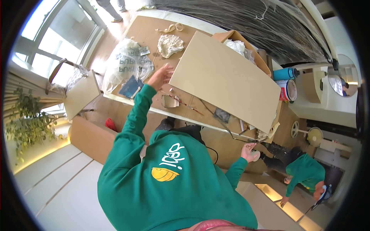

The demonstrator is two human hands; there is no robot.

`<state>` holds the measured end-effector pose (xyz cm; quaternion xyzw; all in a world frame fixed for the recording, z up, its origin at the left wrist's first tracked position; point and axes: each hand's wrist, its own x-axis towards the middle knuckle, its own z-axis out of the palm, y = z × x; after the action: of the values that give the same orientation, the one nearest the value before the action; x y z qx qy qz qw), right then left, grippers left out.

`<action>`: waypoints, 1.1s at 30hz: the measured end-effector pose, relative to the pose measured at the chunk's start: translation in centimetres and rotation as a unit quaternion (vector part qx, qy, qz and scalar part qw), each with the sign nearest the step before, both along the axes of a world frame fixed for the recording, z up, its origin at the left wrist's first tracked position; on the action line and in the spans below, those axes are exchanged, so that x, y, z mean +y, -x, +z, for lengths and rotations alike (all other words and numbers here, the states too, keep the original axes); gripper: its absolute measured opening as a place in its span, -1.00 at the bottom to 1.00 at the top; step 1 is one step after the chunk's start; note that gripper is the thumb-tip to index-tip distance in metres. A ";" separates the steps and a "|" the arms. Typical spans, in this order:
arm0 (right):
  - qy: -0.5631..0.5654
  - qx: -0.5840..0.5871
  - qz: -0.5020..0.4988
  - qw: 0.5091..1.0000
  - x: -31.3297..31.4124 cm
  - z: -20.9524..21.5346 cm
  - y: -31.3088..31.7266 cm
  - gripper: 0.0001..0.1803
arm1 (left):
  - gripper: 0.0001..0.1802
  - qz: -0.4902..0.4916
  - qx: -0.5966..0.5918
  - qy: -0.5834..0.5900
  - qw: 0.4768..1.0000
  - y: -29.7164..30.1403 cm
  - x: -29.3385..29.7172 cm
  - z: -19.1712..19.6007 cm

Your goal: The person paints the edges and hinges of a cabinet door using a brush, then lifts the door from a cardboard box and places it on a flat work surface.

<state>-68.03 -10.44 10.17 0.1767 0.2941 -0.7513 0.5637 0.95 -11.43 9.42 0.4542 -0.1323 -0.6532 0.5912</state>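
Note:
My left hand (161, 77) reaches over the covered table with its fingers stretched out, and nothing shows in it. It is close to the left corner of a large flat beige panel (227, 82) that lies slanted across the table. My right hand (248, 151) is low by the table's near right side, fingers curled at a pale round disc-like thing (254, 156); its exact kind is unclear. Below the left hand are a small open box (170, 101) and a thin reddish stick (189, 106). A dark flat block (221, 115) lies beside the panel's near edge.
Crumpled clear plastic bags (127, 65), a blue sheet (132, 87) and crumpled paper (170, 45) lie on the table's left. Behind the panel stands a cardboard box (256, 61); a paint bucket (287, 90) is right. A co-worker in green (306, 171) bends at lower right.

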 end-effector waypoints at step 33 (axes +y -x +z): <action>-0.037 -0.068 -0.127 0.989 31.5 -5.7 0.7 -0.35 | 0.09 -0.165 -0.854 0.222 0.442 14.8 4.6 9.6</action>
<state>-68.69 21.10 4.48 0.2847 0.2578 -0.7917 0.4752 -13.82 -6.84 19.01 0.6049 -0.7830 0.0312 0.1414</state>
